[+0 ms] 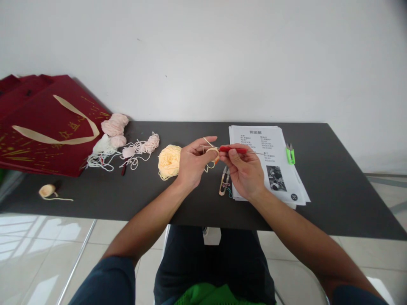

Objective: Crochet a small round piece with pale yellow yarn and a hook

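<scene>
My left hand (194, 163) pinches a small orange-cream crochet piece (215, 155), with a strand of pale yellow yarn stretched over its raised forefinger. My right hand (243, 169) is closed on a crochet hook with a red handle (233, 149); the metal tip points left into the piece. A ball of pale yellow yarn (169, 161) lies on the dark table (333, 186) just left of my left hand. Both hands hover a little above the table's middle.
A stack of printed sheets (265, 144) lies under and right of my right hand, with green thread snips (290, 153) beside it. Small metal scissors (224, 181) lie below the hands. Pink and white yarn balls (115, 132), a red gift bag (47, 123) and a small cream piece (47, 191) are at left.
</scene>
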### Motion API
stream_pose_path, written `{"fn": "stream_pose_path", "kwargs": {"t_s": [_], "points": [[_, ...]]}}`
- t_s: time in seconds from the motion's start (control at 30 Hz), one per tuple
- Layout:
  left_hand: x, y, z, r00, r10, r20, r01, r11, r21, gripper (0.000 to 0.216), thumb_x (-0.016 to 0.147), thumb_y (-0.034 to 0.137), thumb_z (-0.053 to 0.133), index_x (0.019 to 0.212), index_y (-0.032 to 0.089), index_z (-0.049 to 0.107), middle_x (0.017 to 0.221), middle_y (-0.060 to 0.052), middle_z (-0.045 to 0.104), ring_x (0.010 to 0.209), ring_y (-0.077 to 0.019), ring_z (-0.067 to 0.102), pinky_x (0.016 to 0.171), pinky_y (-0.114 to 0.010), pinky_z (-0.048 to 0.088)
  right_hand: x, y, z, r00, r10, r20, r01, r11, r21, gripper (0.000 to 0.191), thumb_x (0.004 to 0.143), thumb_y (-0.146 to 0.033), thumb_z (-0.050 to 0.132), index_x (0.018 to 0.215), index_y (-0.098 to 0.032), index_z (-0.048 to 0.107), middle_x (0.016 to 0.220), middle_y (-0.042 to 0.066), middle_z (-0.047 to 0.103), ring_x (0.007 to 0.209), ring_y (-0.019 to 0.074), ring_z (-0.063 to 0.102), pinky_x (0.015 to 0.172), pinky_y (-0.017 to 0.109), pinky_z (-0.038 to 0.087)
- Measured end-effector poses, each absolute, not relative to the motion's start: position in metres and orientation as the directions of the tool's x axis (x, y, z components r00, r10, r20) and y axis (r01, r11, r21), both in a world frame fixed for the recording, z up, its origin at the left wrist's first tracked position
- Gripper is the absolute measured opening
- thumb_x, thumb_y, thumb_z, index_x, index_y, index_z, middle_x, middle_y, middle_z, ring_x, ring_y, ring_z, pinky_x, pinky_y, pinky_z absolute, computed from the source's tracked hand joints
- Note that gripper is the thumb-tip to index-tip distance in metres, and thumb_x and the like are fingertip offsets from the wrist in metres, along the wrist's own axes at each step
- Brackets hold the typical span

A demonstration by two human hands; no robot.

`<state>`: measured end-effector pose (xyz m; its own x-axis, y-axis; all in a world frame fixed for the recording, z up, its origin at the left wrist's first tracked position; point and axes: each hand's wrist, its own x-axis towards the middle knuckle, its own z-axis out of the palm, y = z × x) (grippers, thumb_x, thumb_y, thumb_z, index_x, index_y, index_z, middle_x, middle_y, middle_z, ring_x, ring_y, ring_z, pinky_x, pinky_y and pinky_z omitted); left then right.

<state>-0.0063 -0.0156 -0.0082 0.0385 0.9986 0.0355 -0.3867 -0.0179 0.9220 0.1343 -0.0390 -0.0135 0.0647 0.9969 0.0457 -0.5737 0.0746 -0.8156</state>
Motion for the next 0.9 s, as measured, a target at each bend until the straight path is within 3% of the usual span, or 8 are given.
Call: {"fn": "stream_pose_path", "kwargs": {"t_s": [0.4, 0.67, 0.9], "points": [[-0.006, -0.017, -0.008, 0.002, 0.997, 0.071, -0.38, -0.065, 0.923, 0.044, 0.07, 0.012, 0.082, 0.113, 0.023, 0.078, 0.077, 0.004, 0.069, 0.065, -0.0085, 0.063, 0.066, -0.023, 0.053, 0.134, -0.039, -0.012, 0.078, 0.996, 0.053, -0.555, 0.087, -0.827, 0.013, 0.085, -0.031, 0.085, 0.091, -0.025, 0.076, 0.094, 0.0, 0.083, 0.079, 0.0095, 0.076, 0.081, 0.022, 0.065], [-0.007, -0.014, -0.011, -0.065, 0.993, 0.102, -0.365, -0.119, 0.923, 0.043, 0.069, 0.011, 0.082, 0.11, 0.023, 0.079, 0.075, 0.005, 0.067, 0.065, -0.0079, 0.06, 0.063, -0.022, 0.052, 0.143, -0.034, -0.014, 0.167, 0.963, 0.211, -0.485, 0.266, -0.833, 0.015, 0.082, -0.027, 0.087, 0.089, -0.026, 0.074, 0.091, -0.003, 0.08, 0.073, 0.0103, 0.072, 0.069, 0.024, 0.06], [-0.006, -0.014, -0.011, -0.116, 0.984, 0.137, -0.347, -0.169, 0.922, 0.04, 0.071, 0.01, 0.082, 0.109, 0.023, 0.079, 0.074, 0.005, 0.068, 0.064, -0.0076, 0.06, 0.064, -0.022, 0.05, 0.147, -0.034, -0.021, 0.227, 0.92, 0.32, -0.366, 0.385, -0.847, 0.011, 0.087, -0.023, 0.082, 0.093, -0.027, 0.074, 0.094, -0.002, 0.079, 0.074, 0.0115, 0.072, 0.069, 0.027, 0.058]]}}
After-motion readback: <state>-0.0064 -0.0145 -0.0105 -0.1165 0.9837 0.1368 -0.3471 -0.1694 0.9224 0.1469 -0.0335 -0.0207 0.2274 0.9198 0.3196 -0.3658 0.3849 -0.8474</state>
